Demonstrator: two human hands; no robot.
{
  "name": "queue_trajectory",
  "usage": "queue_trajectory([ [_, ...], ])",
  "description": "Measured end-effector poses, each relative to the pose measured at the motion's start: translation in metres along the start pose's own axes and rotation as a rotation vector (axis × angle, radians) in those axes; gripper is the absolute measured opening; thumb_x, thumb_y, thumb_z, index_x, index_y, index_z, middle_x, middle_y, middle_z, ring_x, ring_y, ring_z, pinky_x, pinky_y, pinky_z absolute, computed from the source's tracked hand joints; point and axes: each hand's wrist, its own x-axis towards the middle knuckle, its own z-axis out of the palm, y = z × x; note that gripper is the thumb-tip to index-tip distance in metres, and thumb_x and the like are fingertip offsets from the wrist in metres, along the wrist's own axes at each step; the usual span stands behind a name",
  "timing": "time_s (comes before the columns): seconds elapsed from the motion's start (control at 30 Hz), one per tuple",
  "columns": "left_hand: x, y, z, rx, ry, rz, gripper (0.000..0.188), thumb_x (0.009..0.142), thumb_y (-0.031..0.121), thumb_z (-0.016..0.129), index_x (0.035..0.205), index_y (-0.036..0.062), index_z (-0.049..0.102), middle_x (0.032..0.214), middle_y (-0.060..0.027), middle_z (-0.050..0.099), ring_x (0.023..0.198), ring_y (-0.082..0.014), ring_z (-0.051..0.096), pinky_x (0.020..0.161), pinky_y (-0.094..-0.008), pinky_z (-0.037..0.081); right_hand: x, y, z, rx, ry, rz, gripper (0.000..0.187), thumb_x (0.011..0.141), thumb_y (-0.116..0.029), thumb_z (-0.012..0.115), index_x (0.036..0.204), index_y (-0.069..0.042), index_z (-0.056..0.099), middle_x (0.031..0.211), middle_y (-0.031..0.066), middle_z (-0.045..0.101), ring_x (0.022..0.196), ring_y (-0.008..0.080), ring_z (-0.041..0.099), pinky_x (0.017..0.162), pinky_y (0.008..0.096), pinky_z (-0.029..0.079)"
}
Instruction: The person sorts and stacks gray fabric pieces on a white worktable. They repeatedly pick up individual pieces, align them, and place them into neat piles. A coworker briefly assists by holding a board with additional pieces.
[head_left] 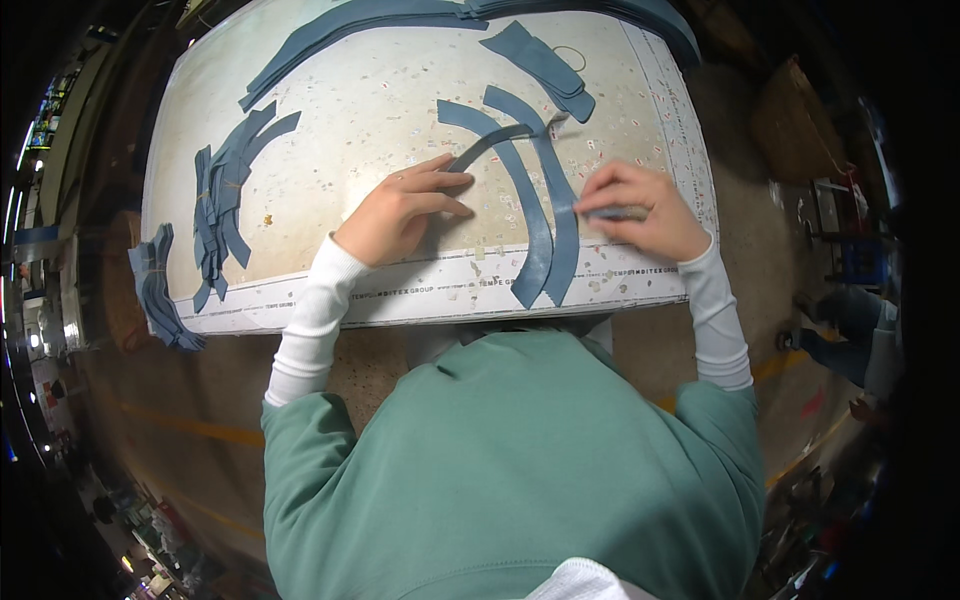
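My left hand [400,208] is over the table's middle, its fingers closed on the end of a narrow blue-grey fabric strip [490,145]. This strip rises and runs to the right across two curved strips of similar cloth. The left curved strip [525,200] and the right curved strip [562,215] lie side by side, their lower ends near the table's front edge. Just right of them, my right hand [640,208] is in a pinch, somewhat blurred. A small blue piece shows at its fingers, too indistinct to name.
Bundled strips [222,195] lie at the left, and another bundle [160,290] hangs over the front left corner. Long stacked strips [350,28] line the far edge. A short stack [545,70] lies beside a thin ring [570,58]. Small scraps dot the white table [340,130].
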Motion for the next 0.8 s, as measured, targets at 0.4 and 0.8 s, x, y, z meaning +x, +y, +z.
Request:
queue_trajectory([
  [0.4,-0.012,0.019,0.016,-0.019,0.407,-0.416,0.033,0.082,0.017,0.070,0.111,0.0037,0.059,0.097,-0.0121,0.063,0.091,-0.0279,0.062,0.080,-0.0356,0.049,0.015,0.014,0.009,-0.067,0.183,0.279,0.013,0.082,-0.012,0.070,0.083,0.001,0.065,0.079,0.0068,0.064,0.063,0.0118,0.058,0.059,0.0236,0.047],
  [0.8,0.035,-0.040,0.001,-0.061,-0.080,-0.509,0.026,0.084,0.021,0.073,0.091,0.0007,0.057,0.073,-0.0037,0.066,0.067,-0.0105,0.062,0.066,-0.0238,0.050,0.041,0.025,0.040,-0.262,0.155,0.416,0.032,0.069,-0.024,0.080,0.087,-0.005,0.062,0.080,0.0083,0.061,0.074,0.0239,0.061,0.068,0.0328,0.050],
])
